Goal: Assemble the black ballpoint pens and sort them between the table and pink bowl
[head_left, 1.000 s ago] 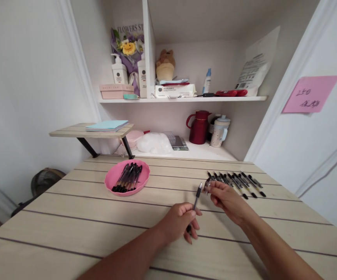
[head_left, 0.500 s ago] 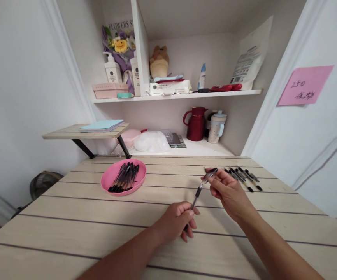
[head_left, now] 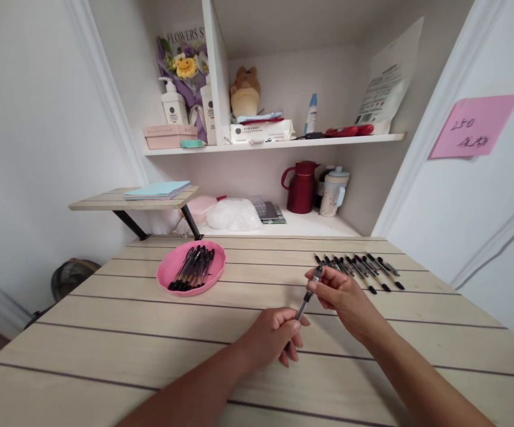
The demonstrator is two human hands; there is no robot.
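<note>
The left hand (head_left: 279,339) is curled closed around the lower end of a slim black pen (head_left: 304,302), which slants up and away from it above the pale wooden plank surface (head_left: 105,332). The right hand (head_left: 342,295), just beyond and to the right of the left hand, pinches a small dark cap (head_left: 317,273) between thumb and fingertips at the pen's upper end; whether the cap is fully seated cannot be told. Just past the right hand, a row of black pens (head_left: 360,270) lies side by side on the surface. Well to the far left of the left hand sits a round pink plastic dish (head_left: 167,277) holding a bundle of black pens (head_left: 193,270).
</note>
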